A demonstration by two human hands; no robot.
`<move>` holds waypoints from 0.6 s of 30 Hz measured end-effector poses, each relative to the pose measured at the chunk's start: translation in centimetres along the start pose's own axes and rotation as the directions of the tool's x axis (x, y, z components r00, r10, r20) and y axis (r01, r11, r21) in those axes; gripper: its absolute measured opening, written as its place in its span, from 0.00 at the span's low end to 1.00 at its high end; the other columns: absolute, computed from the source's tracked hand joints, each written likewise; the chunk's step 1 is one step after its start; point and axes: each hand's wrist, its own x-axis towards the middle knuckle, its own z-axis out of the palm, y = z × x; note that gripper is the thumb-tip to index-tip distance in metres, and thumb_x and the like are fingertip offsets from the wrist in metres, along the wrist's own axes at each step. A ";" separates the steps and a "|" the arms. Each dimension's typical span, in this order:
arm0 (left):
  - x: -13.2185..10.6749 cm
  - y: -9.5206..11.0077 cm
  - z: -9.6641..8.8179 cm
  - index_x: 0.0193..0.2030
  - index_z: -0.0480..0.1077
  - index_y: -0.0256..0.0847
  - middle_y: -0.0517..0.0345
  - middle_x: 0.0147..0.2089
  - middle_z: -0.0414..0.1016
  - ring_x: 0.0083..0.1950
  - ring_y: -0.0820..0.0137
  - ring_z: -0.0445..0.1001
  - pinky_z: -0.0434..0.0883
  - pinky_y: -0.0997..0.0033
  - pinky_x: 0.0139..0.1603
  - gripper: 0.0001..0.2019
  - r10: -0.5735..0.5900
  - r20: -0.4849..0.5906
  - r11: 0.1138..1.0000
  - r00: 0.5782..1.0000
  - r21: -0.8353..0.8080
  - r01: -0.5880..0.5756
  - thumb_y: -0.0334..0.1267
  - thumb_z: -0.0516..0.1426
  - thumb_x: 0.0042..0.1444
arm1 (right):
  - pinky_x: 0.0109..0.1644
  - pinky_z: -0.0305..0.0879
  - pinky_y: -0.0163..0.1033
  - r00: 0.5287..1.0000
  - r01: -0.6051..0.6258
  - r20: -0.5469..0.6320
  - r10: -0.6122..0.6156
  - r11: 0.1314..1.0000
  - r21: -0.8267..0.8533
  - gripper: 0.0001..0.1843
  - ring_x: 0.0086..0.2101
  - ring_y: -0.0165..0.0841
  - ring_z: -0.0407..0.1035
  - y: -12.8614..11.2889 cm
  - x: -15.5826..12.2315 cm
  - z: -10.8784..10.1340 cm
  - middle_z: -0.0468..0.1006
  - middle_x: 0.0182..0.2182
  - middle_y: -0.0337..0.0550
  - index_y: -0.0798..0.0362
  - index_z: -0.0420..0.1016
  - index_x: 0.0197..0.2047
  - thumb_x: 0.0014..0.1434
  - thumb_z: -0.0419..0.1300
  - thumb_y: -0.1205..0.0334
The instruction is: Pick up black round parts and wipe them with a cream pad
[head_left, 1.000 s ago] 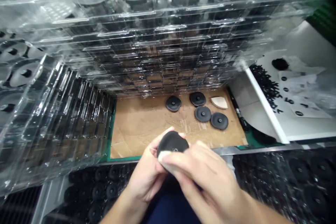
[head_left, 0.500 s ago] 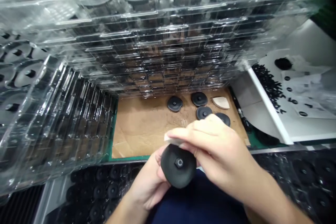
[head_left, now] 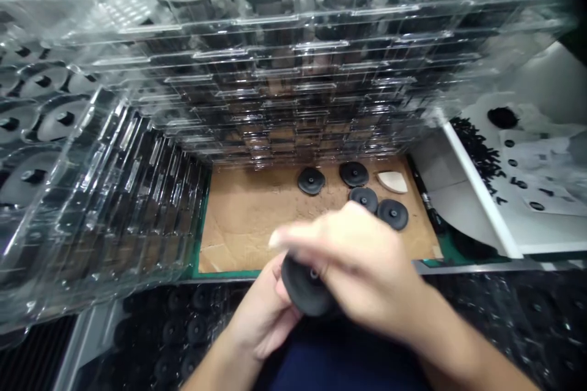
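Observation:
Near my body, my left hand [head_left: 270, 311] grips a round black disc [head_left: 302, 293] by its left edge, fingers behind it. The disc's face is turned up, and a small hub shows at its middle. Over the disc's upper right lies my right hand [head_left: 358, 256], smeared by motion. Its fingers are closed, and a bit of a white pad [head_left: 275, 239] peeks out at the index fingertip; the rest of the pad is hidden. Beyond the hands, several similar black discs [head_left: 393, 214] lie on a cardboard sheet [head_left: 247, 214], with a loose white wedge-shaped pad [head_left: 392, 182] beside them.
Stacked clear plastic trays [head_left: 293, 73] rise behind the cardboard, and another tray stack [head_left: 137, 183] stands left. On the right, a white bin [head_left: 486, 195] holds small black parts [head_left: 477, 153] and papers. A black marker [head_left: 426, 201] lies along the bin. More trayed discs [head_left: 183, 324] sit below the bench edge.
My right hand has swept left and down across the disc, covering its upper right part. My left hand still holds the disc, now tilted a little. The whole view has shifted slightly.

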 end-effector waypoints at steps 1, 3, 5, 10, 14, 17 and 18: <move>-0.1 0.0 -0.2 0.42 0.78 0.40 0.55 0.42 0.81 0.44 0.66 0.79 0.74 0.73 0.45 0.18 0.007 0.008 0.999 1.000 -0.041 -0.007 0.40 0.70 0.41 | 0.35 0.63 0.37 0.989 -0.146 -0.006 0.146 0.989 -0.030 0.13 0.28 0.29 0.71 1.3 -0.1 0.1 0.80 0.30 0.38 0.50 0.79 0.44 0.64 0.53 0.64; -0.1 0.0 -0.6 0.45 0.77 0.43 0.56 0.47 0.81 0.46 0.65 0.79 0.75 0.72 0.47 0.19 0.026 0.031 0.991 0.999 -0.133 -0.021 0.40 0.69 0.44 | 0.37 0.66 0.37 0.925 -0.379 -0.056 0.375 0.922 -0.083 0.13 0.32 0.33 0.73 3.8 -1.2 0.7 0.81 0.34 0.42 0.51 0.79 0.46 0.62 0.56 0.60; -0.1 0.2 -1.0 0.47 0.77 0.43 0.54 0.50 0.80 0.48 0.64 0.79 0.76 0.69 0.49 0.20 0.044 0.043 0.979 0.998 -0.203 -0.034 0.40 0.68 0.44 | 0.39 0.68 0.38 0.907 -0.420 -0.006 0.421 0.904 -0.076 0.13 0.35 0.35 0.75 5.5 -3.3 2.2 0.82 0.35 0.44 0.52 0.80 0.45 0.62 0.56 0.60; 0.1 0.4 -1.9 0.50 0.75 0.43 0.52 0.53 0.78 0.52 0.61 0.78 0.75 0.69 0.51 0.25 0.067 0.025 0.970 0.997 -0.236 -0.059 0.44 0.68 0.43 | 0.31 0.70 0.36 0.902 -0.415 0.127 0.412 0.910 -0.004 0.11 0.27 0.33 0.75 5.8 -8.7 5.9 0.80 0.24 0.39 0.48 0.82 0.37 0.61 0.56 0.61; 0.2 0.3 -1.4 0.50 0.75 0.44 0.52 0.52 0.79 0.49 0.62 0.79 0.76 0.68 0.49 0.27 0.076 0.022 0.978 0.997 -0.198 -0.070 0.46 0.68 0.40 | 0.34 0.71 0.36 0.882 -0.470 -0.006 0.471 0.882 0.030 0.12 0.32 0.34 0.76 3.7 -6.6 3.7 0.82 0.34 0.43 0.51 0.78 0.45 0.63 0.55 0.61; 0.1 0.0 -0.7 0.50 0.75 0.44 0.54 0.48 0.80 0.46 0.64 0.79 0.75 0.71 0.46 0.27 0.123 -0.012 0.984 0.992 -0.130 -0.124 0.46 0.69 0.41 | 0.42 0.70 0.38 0.907 -0.360 -0.220 0.359 0.932 0.035 0.13 0.42 0.34 0.73 0.4 -3.3 1.5 0.79 0.46 0.45 0.51 0.73 0.51 0.64 0.54 0.64; 0.1 -0.1 -0.6 0.50 0.75 0.45 0.54 0.48 0.80 0.47 0.65 0.78 0.75 0.72 0.47 0.26 0.138 -0.025 0.985 0.990 -0.105 -0.140 0.46 0.68 0.42 | 0.45 0.69 0.39 0.941 -0.254 -0.227 0.250 0.967 0.011 0.13 0.43 0.35 0.73 -0.8 -2.5 1.1 0.79 0.45 0.45 0.52 0.73 0.50 0.64 0.53 0.67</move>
